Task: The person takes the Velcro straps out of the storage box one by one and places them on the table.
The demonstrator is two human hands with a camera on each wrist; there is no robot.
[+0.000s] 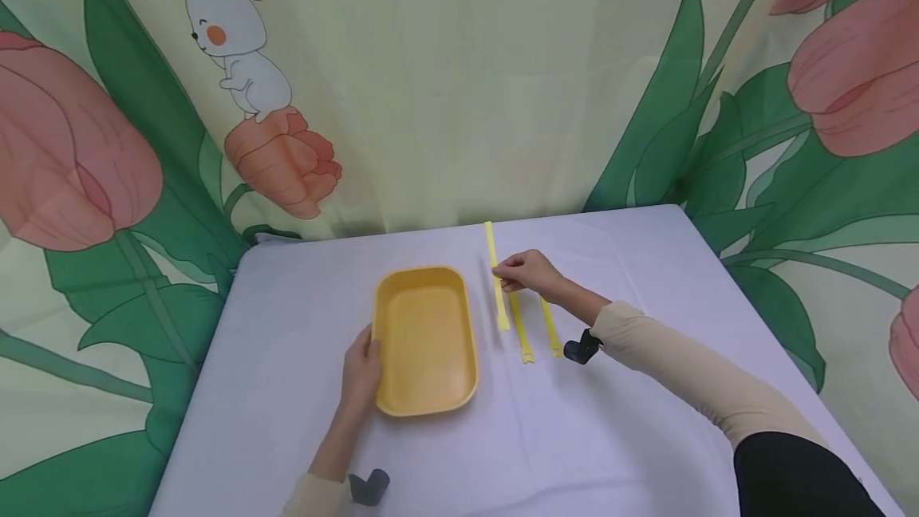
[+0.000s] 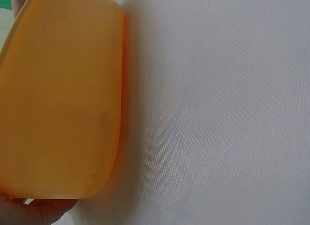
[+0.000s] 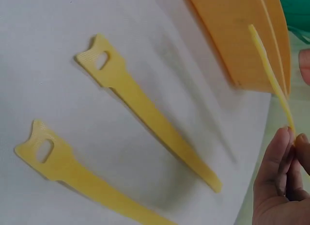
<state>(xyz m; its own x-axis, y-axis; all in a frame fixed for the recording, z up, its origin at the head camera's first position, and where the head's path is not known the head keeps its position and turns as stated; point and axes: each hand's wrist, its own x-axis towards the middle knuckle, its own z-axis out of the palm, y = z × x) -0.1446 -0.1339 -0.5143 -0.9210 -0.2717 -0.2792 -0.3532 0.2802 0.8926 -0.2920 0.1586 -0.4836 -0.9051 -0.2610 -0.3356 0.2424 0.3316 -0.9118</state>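
Note:
My left hand grips the left side of a yellow-orange rectangular tray, thumb at its rim. The left wrist view shows the tray's outer wall close up, fingers against its edge. To the right of the tray, my right hand pinches a thin yellow hook-and-loop cable tie near its middle, above the tabletop. Two more yellow cable ties lie side by side under that hand: one nearer the tray, the other farther right. Each has a wide slotted head.
A white cloth covers the table. Behind it hangs a curtain printed with tulips and a rabbit on a carrot. A dark wrist device sits at the right cuff, another at the left.

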